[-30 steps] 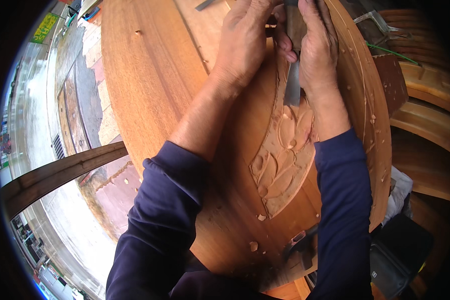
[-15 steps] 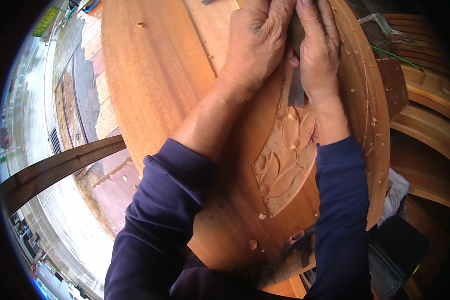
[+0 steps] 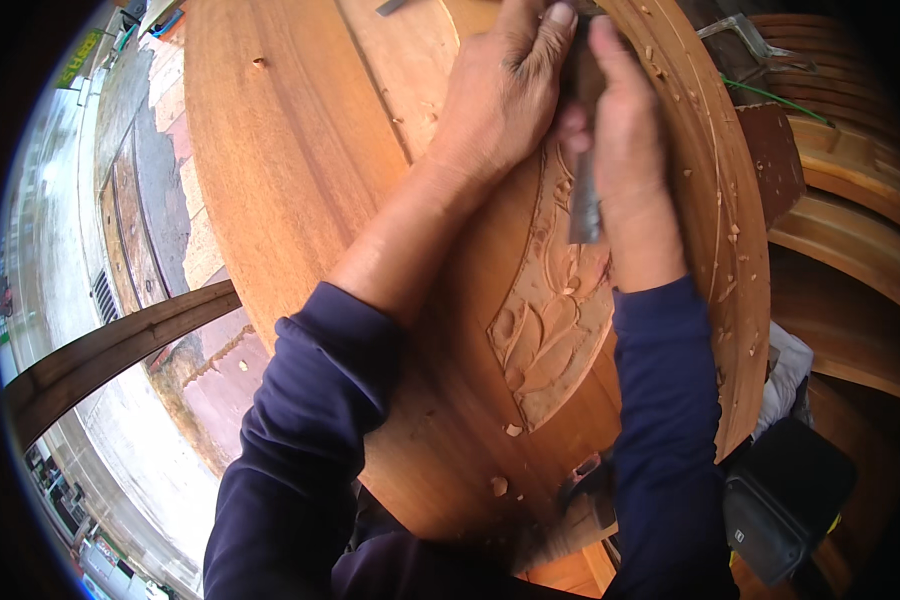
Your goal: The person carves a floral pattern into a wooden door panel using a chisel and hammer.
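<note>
A flat steel chisel (image 3: pixel 584 205) with a dark handle lies between my hands, its blade pointing back toward me over the carving. My left hand (image 3: pixel 500 95) is closed at the handle's upper part, its fingers mostly out of sight. My right hand (image 3: pixel 628 130) is smeared by motion; its thumb sticks up while blurred fingertips curl round the handle from the right. Beneath the blade, a recessed relief of leaves and stems (image 3: pixel 548 335) is cut into the brown wooden panel (image 3: pixel 290 130). The blade's edge seems to hover over or touch the leaves; I cannot tell which.
Wood chips (image 3: pixel 499 486) are scattered over the panel. A blurred dark tool (image 3: pixel 585 480) lies at its near edge. To the right stand a black case (image 3: pixel 790 490) and curved wooden pieces (image 3: pixel 850 250). On the left, a wooden beam (image 3: pixel 120 335) crosses above the paving.
The chisel blade has shifted slightly left and nearer to me. My right hand has loosened, its thumb now apart from my left hand. The whole view has shifted a little.
</note>
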The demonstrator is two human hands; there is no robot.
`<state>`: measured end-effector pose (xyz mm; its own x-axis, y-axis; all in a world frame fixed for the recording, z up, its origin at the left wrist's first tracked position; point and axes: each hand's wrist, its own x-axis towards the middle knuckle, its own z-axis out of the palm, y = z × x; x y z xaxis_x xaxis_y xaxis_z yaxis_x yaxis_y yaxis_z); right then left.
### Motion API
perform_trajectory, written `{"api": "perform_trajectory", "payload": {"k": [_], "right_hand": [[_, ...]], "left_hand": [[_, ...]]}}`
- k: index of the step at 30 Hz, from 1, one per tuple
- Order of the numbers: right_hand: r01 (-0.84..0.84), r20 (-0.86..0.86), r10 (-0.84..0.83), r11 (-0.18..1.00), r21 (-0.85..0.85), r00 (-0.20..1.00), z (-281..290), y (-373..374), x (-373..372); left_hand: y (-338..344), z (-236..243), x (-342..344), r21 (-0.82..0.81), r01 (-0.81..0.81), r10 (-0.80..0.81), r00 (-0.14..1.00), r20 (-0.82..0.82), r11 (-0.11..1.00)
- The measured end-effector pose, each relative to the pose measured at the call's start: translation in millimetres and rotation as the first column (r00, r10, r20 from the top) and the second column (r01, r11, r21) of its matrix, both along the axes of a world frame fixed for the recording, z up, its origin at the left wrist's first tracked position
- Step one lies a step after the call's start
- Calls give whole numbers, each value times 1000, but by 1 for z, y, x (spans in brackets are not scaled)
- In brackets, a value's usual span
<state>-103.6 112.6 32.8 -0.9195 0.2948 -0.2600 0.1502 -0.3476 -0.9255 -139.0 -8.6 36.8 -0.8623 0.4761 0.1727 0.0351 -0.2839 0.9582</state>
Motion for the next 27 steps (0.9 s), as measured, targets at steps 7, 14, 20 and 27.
{"api": "perform_trajectory", "payload": {"k": [7,14,20,27], "right_hand": [[140,-286,-144,990,-34,948,-15,26,-10],[378,-530,-184,880,286,828,-6,0,-15],[160,-624,50,947,277,780,-7,-5,-7],[258,-517,-89,929,265,851,-26,3,-17]], "left_hand": [[21,-21,-6,70,-140,140,990,1,988],[16,-29,-22,242,162,-132,982,-136,957],[35,-53,-36,249,-160,270,814,-514,955],[28,-24,-9,-59,-113,104,983,-150,992]]}}
